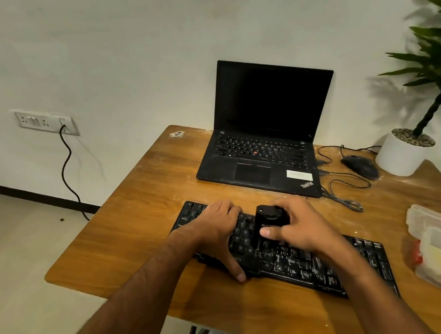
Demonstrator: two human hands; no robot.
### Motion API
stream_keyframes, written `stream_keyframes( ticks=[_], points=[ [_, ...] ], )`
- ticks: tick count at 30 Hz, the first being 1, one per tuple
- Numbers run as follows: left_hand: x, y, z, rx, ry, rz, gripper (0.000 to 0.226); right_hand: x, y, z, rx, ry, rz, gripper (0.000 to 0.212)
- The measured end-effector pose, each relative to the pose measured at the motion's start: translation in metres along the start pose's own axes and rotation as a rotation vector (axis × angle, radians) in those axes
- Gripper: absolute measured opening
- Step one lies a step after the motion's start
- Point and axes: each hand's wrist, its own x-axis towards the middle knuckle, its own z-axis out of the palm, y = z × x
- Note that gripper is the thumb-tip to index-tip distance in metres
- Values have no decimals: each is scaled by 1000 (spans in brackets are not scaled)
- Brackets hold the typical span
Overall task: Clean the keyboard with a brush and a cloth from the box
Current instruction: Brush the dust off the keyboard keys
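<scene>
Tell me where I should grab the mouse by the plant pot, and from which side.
Probably from above, palm over the mouse's domed back, fingers down its two long sides. Come in from the near side: the white pot crowds its far right and its cable loops off left.

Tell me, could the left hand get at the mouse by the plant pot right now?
Probably not easily: the left hand rests on the keyboard, and the mouse lies far right, past the right hand gripping the brush.
</scene>
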Motion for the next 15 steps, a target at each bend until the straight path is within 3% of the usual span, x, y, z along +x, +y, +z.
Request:
stream_keyframes(
  ticks=[2, 6, 12, 15],
  points=[
    [1, 0, 1, 3, -3, -2, 145, 1, -1, -12, 64, 9, 3, 25],
    [1, -1, 1, 7, -7, -3, 145, 2, -2, 4, 168, 202, 18, 22],
    [2, -1, 3, 1, -6, 1, 145, -8, -1, -4, 166, 24, 48, 21],
    [2, -2, 3, 3, -5, 3, 146, -6, 0, -4, 207, 170, 40, 21]
  ],
)
